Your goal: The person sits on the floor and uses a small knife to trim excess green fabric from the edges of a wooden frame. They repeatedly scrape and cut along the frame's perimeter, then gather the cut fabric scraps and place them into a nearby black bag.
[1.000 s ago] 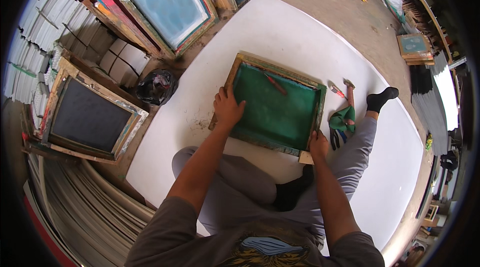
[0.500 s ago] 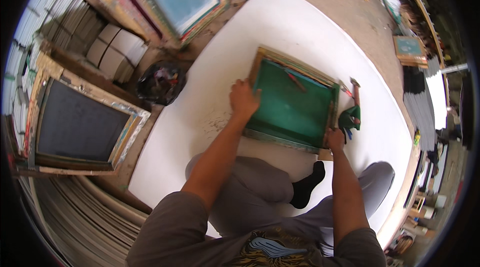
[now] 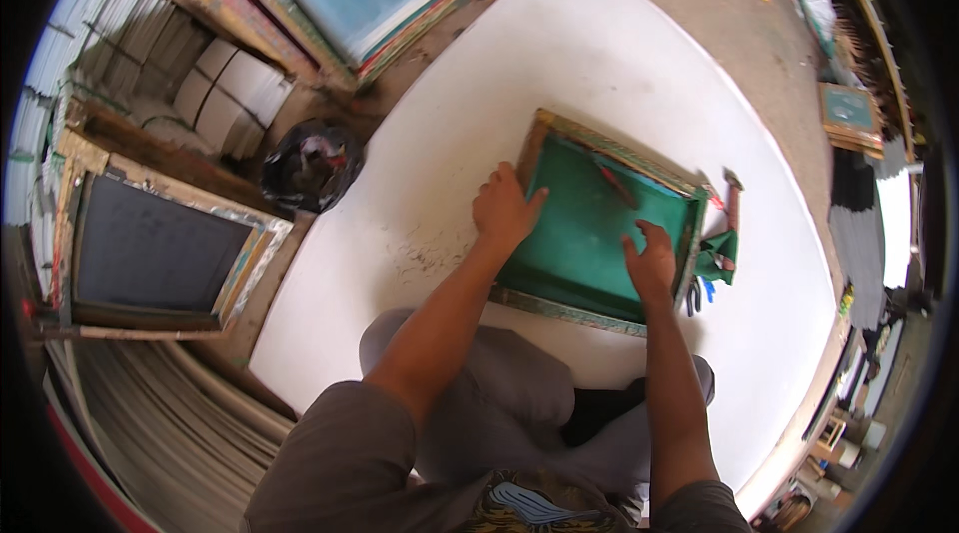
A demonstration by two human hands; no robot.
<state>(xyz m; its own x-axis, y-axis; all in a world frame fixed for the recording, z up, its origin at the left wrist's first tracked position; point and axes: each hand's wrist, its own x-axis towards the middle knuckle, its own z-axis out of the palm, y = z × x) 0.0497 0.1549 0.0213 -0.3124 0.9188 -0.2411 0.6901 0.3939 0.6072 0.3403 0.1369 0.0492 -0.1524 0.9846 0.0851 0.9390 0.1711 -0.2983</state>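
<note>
A shallow wooden screen frame (image 3: 569, 311) with green mesh (image 3: 579, 233) lies on the white sheet in front of my crossed legs. My left hand (image 3: 506, 211) is at its left side, thumb apart from the fingers and reaching over the inner edge. Over the right part of the mesh is my right hand (image 3: 652, 261), fingers apart and holding nothing; whether it touches the mesh I cannot tell. Inside the frame, near the far side, rests a slim tool with a dark red handle (image 3: 617, 185).
Right of the frame lie a hammer (image 3: 733, 195), a green cloth (image 3: 716, 258) and a blue-handled tool (image 3: 709, 289). Dark scraps (image 3: 430, 255) are scattered at left. Beyond the white sheet (image 3: 330, 303) stand a black bag-lined bin (image 3: 312, 165) and a dark-meshed frame (image 3: 160, 243).
My right hand has left the frame's near right corner and moved up and inward over the mesh. My left hand stays at the left side. The whole view has shifted slightly.
</note>
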